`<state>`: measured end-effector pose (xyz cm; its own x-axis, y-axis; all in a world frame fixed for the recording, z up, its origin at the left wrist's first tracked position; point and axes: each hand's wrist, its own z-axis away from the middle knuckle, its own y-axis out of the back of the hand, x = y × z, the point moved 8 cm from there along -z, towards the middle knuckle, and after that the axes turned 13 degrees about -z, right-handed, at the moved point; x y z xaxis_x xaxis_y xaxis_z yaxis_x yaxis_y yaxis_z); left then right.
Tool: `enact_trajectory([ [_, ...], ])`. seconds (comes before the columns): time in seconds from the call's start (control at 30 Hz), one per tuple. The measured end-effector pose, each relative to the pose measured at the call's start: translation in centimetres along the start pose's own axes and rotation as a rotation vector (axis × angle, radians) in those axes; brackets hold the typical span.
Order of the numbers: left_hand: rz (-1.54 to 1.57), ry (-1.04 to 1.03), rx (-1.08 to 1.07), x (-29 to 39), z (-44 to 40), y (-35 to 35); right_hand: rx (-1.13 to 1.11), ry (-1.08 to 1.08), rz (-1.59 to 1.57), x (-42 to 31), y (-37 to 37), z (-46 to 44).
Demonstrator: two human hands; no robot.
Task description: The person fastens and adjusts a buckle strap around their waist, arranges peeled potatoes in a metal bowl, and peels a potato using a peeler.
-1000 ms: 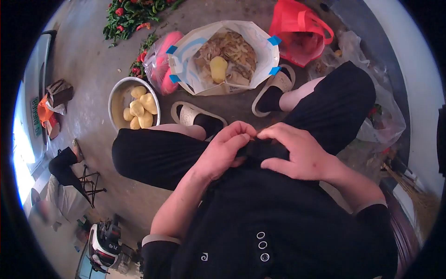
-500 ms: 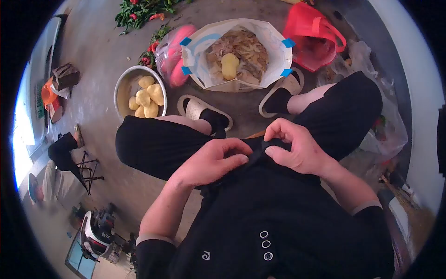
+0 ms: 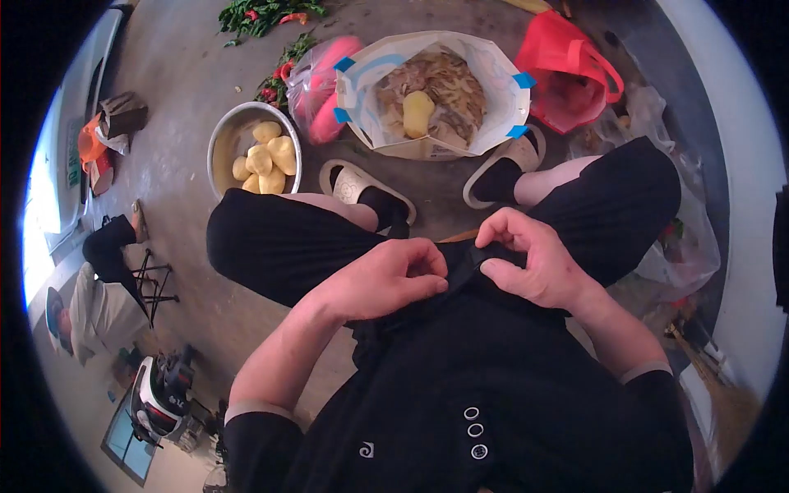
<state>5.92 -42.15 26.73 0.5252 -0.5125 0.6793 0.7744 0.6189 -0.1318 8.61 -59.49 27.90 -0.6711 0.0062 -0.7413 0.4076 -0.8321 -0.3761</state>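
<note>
My left hand (image 3: 378, 279) is curled, with thumb and fingertips closed on the hem of my black shirt (image 3: 411, 361) at my lap. Opposite it, my right hand (image 3: 534, 263) pinches the same dark cloth between thumb and forefinger. Beyond my knees, a paper-lined bin (image 3: 514, 123) holds brown potato peelings (image 3: 456, 86) with one peeled potato (image 3: 417, 113) on top. A metal bowl (image 3: 215, 160) with several peeled potatoes (image 3: 271, 158) stands on the floor beyond my left knee.
A red bag (image 3: 551, 57) stands right of the bin, with clear plastic bags (image 3: 682, 246) by the wall. Pink items in plastic (image 3: 325, 90) and leafy greens with red peppers (image 3: 259, 16) lie left. Another person (image 3: 107, 287) sits far left near a scooter (image 3: 160, 403).
Both hands stay on the shirt cloth in nearly the same pose. The view has shifted slightly, so the bin and bowl appear a little farther right.
</note>
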Motion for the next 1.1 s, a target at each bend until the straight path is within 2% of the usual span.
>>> enact_trajectory([
  [0.07,0.014,0.007,-0.056,-0.2,-0.3,-0.4,-0.008,0.007,-0.009,-0.1,0.0,0.0],
  [0.17,0.078,0.133,-0.157,-0.1,-0.1,-0.5,-0.022,0.014,-0.041,0.0,0.0,0.1],
  [0.37,0.135,0.056,-0.076,-0.4,-0.5,0.0,-0.032,0.019,-0.073,0.3,0.3,0.0],
  [0.57,0.361,0.173,-0.147,0.2,-0.2,-1.4,-0.051,0.031,-0.038,0.1,0.5,0.3],
  [0.67,0.215,0.195,-0.102,0.7,-0.4,-1.1,-0.064,0.037,-0.038,0.0,0.4,0.5],
  [0.77,0.338,0.186,0.051,0.4,-1.0,0.0,-0.063,0.03,-0.069,0.7,0.7,0.6],
  [0.87,0.384,0.162,0.007,0.2,-2.3,-1.1,-0.067,0.001,-0.049,0.6,0.7,0.5],
  [1.1,0.245,0.107,0.032,2.0,-3.3,-0.6,-0.086,-0.063,0.109,0.0,1.8,1.0],
])
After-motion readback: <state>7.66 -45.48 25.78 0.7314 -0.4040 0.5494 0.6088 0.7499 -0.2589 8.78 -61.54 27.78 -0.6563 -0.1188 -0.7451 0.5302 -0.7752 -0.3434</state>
